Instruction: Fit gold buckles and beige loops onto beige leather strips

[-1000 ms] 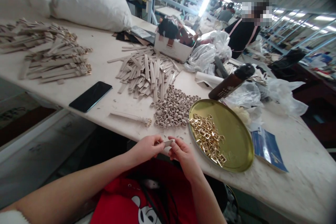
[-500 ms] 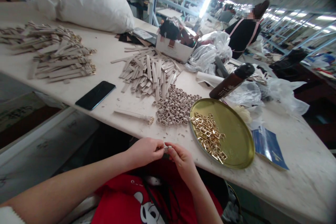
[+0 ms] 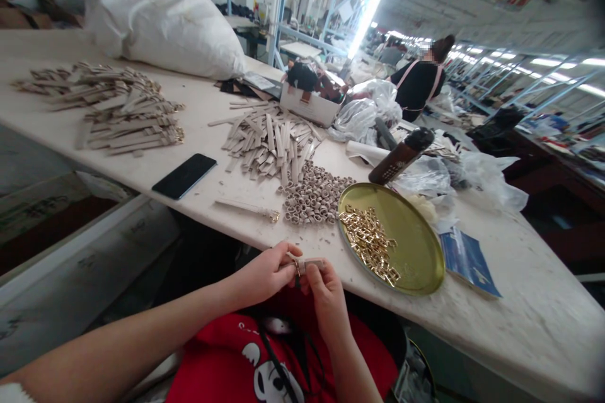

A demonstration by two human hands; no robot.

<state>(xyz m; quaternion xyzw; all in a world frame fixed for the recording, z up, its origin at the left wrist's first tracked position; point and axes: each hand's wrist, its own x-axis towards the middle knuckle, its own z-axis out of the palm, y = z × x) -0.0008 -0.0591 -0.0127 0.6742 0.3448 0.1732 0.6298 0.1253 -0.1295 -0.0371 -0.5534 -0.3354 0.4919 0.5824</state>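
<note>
Above my lap, just off the table's front edge, both hands meet at a beige strap (image 3: 312,262) with a gold buckle (image 3: 297,268) at its left end. My left hand (image 3: 273,272) pinches the buckle end. The fingers of my right hand (image 3: 324,286) are closed on the strap itself. On the table in front lies one strap with a buckle (image 3: 248,209). Behind it are a heap of small beige loops (image 3: 314,194) and a heap of loose straps (image 3: 271,141). Gold buckles (image 3: 368,239) lie in a round, gold-coloured tray (image 3: 416,258) to the right.
Left on the table (image 3: 198,94) are a black phone (image 3: 185,176) and a pile of buckled straps (image 3: 127,110). A white sack (image 3: 161,19), a box (image 3: 309,104), plastic bags (image 3: 366,110), a dark bottle (image 3: 401,156) and a blue packet (image 3: 470,261) stand around. A person (image 3: 418,85) is farther back.
The strap between my fingers now shows more of its length, and the gold buckle has come into sight. My right hand has turned slightly. The camera view has shifted.
</note>
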